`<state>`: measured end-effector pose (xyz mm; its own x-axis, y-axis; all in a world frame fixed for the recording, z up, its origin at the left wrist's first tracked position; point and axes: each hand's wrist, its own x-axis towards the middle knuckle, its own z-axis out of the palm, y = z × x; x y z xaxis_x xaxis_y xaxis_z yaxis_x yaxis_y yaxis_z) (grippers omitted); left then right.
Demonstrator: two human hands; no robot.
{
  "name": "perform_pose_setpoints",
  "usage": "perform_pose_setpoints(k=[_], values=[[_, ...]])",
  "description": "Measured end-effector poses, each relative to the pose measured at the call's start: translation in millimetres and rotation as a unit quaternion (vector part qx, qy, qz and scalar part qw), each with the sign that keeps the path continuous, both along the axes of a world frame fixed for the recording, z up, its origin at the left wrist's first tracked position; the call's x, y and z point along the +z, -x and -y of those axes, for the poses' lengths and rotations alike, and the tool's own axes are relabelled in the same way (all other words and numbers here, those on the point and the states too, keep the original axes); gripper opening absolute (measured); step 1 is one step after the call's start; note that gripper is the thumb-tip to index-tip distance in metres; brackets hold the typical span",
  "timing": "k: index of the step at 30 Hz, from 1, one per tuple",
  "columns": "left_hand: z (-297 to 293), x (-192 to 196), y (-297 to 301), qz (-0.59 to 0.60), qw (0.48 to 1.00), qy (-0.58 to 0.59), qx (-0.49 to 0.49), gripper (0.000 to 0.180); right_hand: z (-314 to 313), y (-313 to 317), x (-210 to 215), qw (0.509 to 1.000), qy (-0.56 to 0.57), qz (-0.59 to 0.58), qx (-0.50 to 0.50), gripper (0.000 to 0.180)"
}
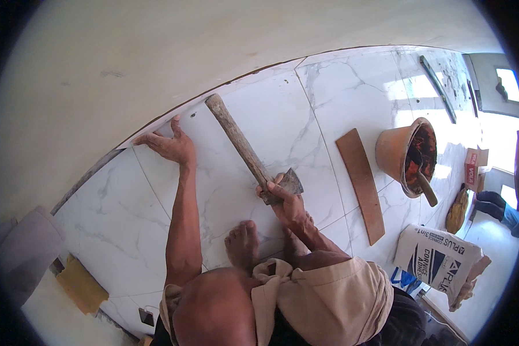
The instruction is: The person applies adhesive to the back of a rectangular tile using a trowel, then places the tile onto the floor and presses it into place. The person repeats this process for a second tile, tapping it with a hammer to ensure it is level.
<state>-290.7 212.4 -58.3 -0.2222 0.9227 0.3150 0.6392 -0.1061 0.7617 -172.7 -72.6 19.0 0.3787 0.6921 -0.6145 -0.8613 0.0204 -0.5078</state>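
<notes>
My right hand (pixel 288 203) is wrapped round the head end of a hatchet (pixel 240 140). Its worn wooden handle points away toward the wall, and part of the metal head shows beyond my fingers. With fingers stretched out and thumb apart, my left hand (pixel 170 144) presses at the foot of the wall, against a white skirting strip (pixel 181 108) that runs along the floor edge. White marble-patterned floor tiles (pixel 254 115) lie beneath both hands. My bare feet (pixel 243 241) are on these tiles, just behind the hatchet head.
To the right lie a brown board (pixel 360 184) and a tipped orange bucket (pixel 388 154) with a trowel handle (pixel 425 189) sticking out. A torn paper sack (pixel 429 256) stands at lower right, near a cardboard box (pixel 473 170). A dark strip (pixel 438 89) lies farther off; a yellow piece (pixel 82 282) is at lower left.
</notes>
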Motion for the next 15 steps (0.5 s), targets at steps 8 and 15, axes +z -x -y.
perform_pose_setpoints(k=[8,15], values=[[3.7,3.9,0.7,0.044,0.998,0.021,-0.028,0.129,4.1,-2.9,2.5,1.000,-0.002,0.000,0.008,0.013],[-0.8,11.1,26.8,0.151,0.988,0.000,-0.014,0.127,-3.7,7.6,21.9,0.985,0.070,0.130,0.088,0.013]])
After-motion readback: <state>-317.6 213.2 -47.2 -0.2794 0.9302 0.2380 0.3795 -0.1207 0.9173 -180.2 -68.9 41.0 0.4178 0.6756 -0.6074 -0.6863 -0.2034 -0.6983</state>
